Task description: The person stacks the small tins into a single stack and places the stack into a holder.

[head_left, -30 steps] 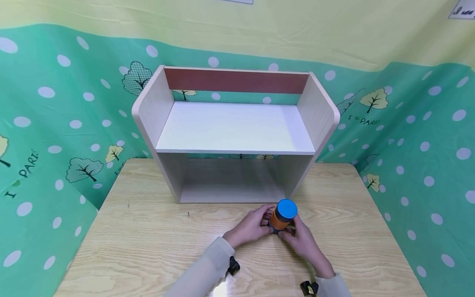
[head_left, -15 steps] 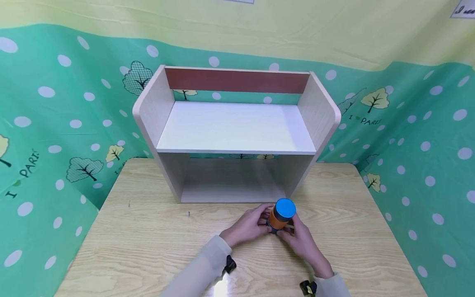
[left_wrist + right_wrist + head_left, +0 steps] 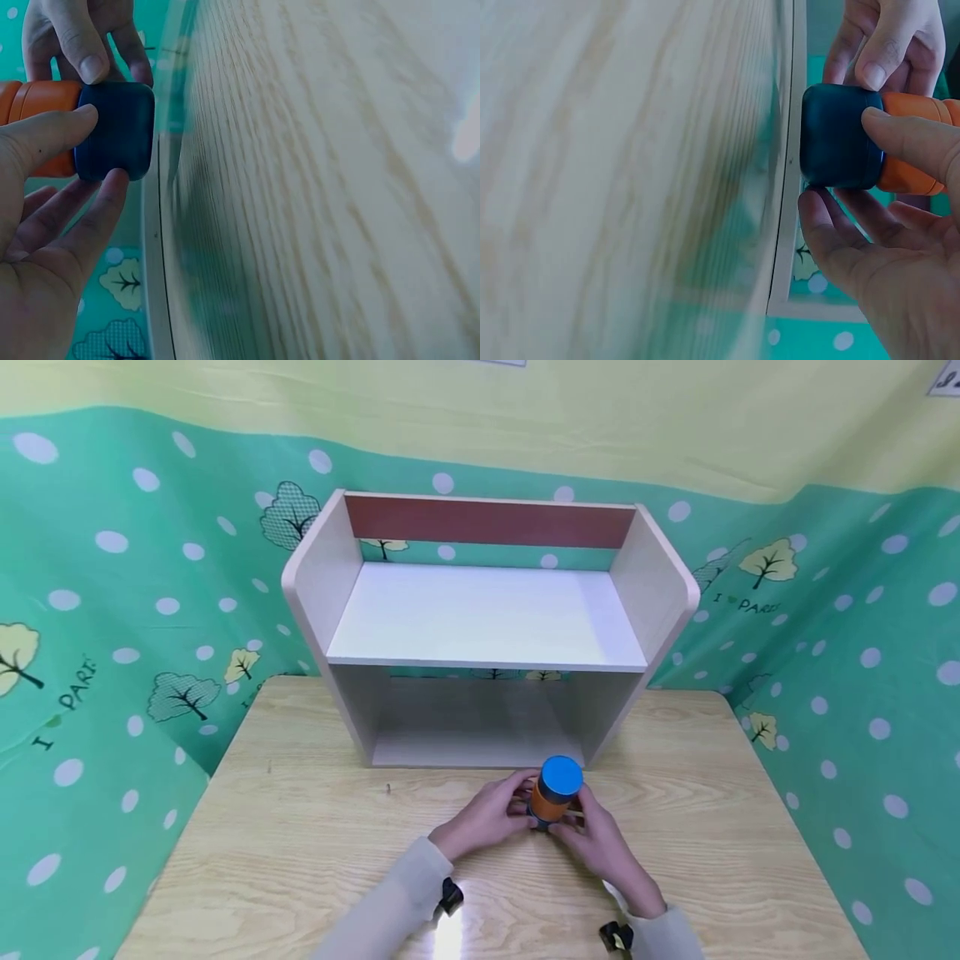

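Note:
A cylindrical container (image 3: 550, 807) with an orange body, a dark blue base and a bright blue top stands between both hands, just in front of the shelf unit's lower right corner. My left hand (image 3: 486, 815) holds its left side and my right hand (image 3: 602, 845) its right side. In the left wrist view, the left thumb presses on the dark blue base (image 3: 120, 135), fingers curved round the other side. The right wrist view shows the right thumb (image 3: 907, 135) across the seam of base and body, with fingertips at the base's far side. The base is close over the table.
A two-level shelf unit (image 3: 487, 614) with a white upper board and a reddish-brown back strip stands at the back of the wood-grain table (image 3: 315, 852). Green and yellow printed cloth (image 3: 840, 693) hangs behind and on both sides. Black straps' devices sit at both wrists.
Both hands and the container have shifted a little to the left along the shelf's front, still held together. The head view has turned slightly left.

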Tool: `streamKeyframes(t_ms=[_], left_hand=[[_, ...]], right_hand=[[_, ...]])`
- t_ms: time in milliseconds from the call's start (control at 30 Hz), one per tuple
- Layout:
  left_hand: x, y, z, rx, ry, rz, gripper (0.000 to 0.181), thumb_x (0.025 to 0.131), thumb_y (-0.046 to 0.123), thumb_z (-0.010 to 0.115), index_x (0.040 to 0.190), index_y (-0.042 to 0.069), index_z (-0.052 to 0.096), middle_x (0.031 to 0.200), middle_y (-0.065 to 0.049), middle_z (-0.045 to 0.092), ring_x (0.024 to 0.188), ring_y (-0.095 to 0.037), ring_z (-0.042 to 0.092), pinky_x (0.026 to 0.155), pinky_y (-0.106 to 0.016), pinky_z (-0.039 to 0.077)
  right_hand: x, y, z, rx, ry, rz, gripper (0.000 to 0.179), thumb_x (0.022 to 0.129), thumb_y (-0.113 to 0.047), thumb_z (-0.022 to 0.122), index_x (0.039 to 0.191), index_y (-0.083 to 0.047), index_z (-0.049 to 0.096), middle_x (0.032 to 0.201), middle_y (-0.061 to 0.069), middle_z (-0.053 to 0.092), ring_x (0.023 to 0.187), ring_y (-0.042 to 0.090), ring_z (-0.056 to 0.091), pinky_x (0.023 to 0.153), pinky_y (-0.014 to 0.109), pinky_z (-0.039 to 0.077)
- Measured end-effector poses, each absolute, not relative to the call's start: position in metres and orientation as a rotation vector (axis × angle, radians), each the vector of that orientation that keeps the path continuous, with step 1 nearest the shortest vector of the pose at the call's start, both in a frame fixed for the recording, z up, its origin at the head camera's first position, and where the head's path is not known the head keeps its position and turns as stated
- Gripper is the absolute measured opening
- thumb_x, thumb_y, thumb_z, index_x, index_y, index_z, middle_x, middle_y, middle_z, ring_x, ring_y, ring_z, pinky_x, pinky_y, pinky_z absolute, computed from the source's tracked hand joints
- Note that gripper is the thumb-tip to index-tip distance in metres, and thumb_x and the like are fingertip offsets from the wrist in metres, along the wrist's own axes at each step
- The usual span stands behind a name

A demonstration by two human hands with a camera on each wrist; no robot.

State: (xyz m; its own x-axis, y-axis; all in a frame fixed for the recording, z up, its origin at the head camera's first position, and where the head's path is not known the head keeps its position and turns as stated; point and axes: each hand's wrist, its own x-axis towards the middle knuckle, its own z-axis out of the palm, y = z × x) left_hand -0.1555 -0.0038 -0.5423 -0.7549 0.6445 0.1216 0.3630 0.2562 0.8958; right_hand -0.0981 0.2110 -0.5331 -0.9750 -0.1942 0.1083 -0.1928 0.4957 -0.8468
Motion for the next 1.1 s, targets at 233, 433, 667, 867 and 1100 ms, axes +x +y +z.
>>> streamKeyframes(t_ms=[233, 433, 667, 867, 1100], left_hand=[[-0.152, -0.018, -0.542, 0.873, 2.252, 1.531, 0.075, 0.088, 0.006, 0.077, 0.151, 0.023, 0.040, 0.135, -0.005, 0.058, 0.119, -0.015, 0.059, 0.093, -0.028, 0.054], [-0.148, -0.031, -0.541, 0.849, 2.253, 1.561, 0.074, 0.089, 0.007, 0.077, 0.151, 0.022, 0.040, 0.135, -0.005, 0.058, 0.120, -0.016, 0.059, 0.094, -0.029, 0.054], [-0.141, -0.048, -0.536, 0.797, 2.291, 1.550, 0.072, 0.090, 0.009, 0.077, 0.150, 0.024, 0.041, 0.135, -0.004, 0.058, 0.120, -0.017, 0.059, 0.094, -0.030, 0.053], [-0.136, -0.061, -0.533, 0.752, 2.281, 1.589, 0.074, 0.089, 0.005, 0.077, 0.151, 0.022, 0.041, 0.133, -0.003, 0.059, 0.122, -0.016, 0.057, 0.095, -0.031, 0.053], [-0.133, -0.072, -0.535, 0.738, 2.273, 1.636, 0.073, 0.088, 0.003, 0.077, 0.150, 0.015, 0.042, 0.131, -0.006, 0.060, 0.120, -0.019, 0.059, 0.093, -0.029, 0.054]], right_hand=[[-0.102, 0.199, -0.531, -0.395, 2.682, -1.544, 0.065, 0.085, 0.005, 0.077, 0.139, -0.011, 0.046, 0.133, 0.010, 0.059, 0.116, 0.030, 0.061, 0.093, 0.043, 0.055], [-0.105, 0.189, -0.531, -0.452, 2.685, -1.517, 0.067, 0.085, 0.004, 0.077, 0.141, -0.012, 0.044, 0.132, 0.009, 0.060, 0.115, 0.028, 0.062, 0.093, 0.041, 0.055], [-0.106, 0.175, -0.529, -0.508, 2.640, -1.506, 0.068, 0.086, 0.000, 0.077, 0.143, -0.013, 0.043, 0.134, 0.008, 0.059, 0.117, 0.028, 0.061, 0.094, 0.043, 0.054], [-0.109, 0.164, -0.528, -0.540, 2.610, -1.485, 0.067, 0.087, -0.002, 0.077, 0.143, -0.014, 0.042, 0.135, 0.007, 0.058, 0.118, 0.026, 0.060, 0.095, 0.041, 0.054], [-0.110, 0.155, -0.529, -0.601, 2.604, -1.453, 0.066, 0.089, -0.004, 0.076, 0.144, -0.012, 0.041, 0.134, 0.007, 0.058, 0.119, 0.025, 0.059, 0.095, 0.040, 0.054]])
